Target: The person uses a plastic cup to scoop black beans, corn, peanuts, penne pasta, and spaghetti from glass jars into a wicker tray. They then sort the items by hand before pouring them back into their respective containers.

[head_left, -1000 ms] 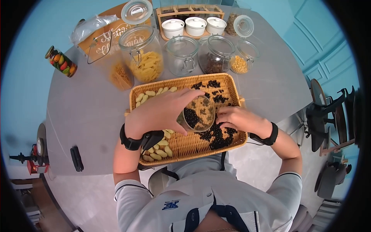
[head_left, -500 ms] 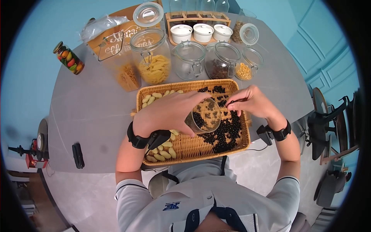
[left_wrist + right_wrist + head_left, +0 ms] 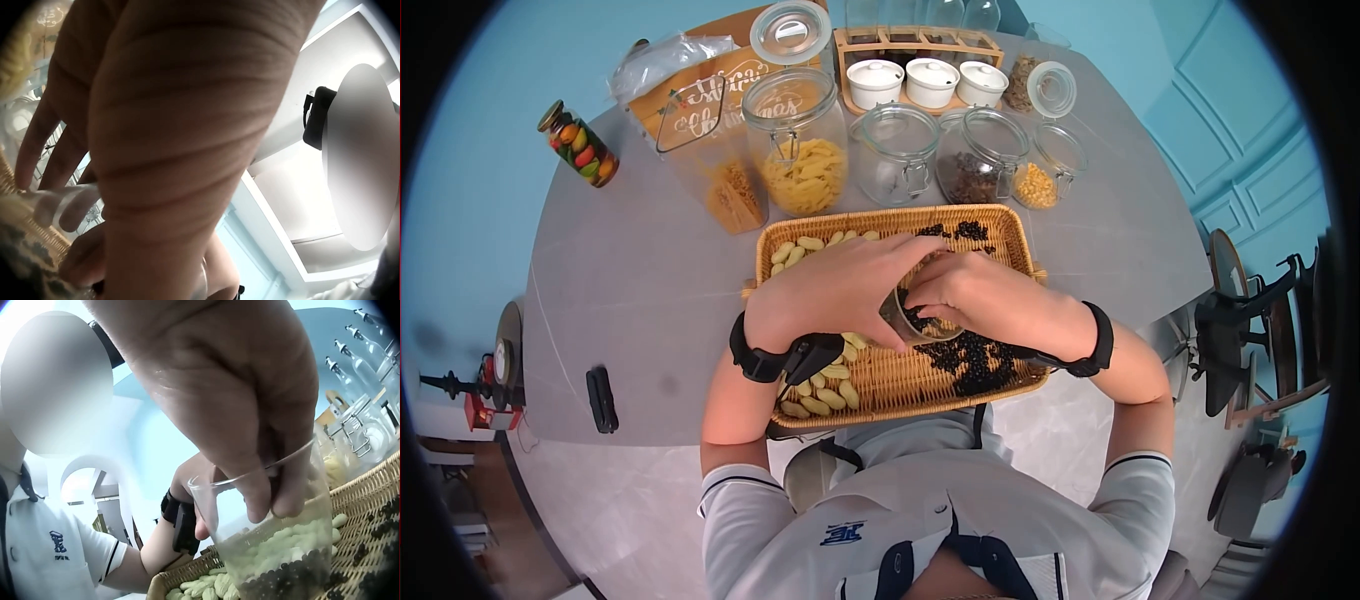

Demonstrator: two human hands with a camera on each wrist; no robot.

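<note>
My left hand grips a clear glass from its left side, tilted over the wicker basket. Black beans lie in the bottom of the glass. From the right, my right hand reaches over the rim, its curled fingertips inside the mouth above those beans. Whether a bean is between the fingertips I cannot tell. Loose black beans cover the basket's right side, and unshelled peanuts fill the left. In the left wrist view the forearm hides most of the glass.
Behind the basket stand a pasta jar, a clear lidded jar, a jar with dark contents and a corn jar. White pots sit farther back. A dark object lies at the table's left.
The right hand, first low at the basket's beans, rose with dark bits at its fingertips, then moved left into the mouth of the glass. The left hand keeps its hold on the glass.
</note>
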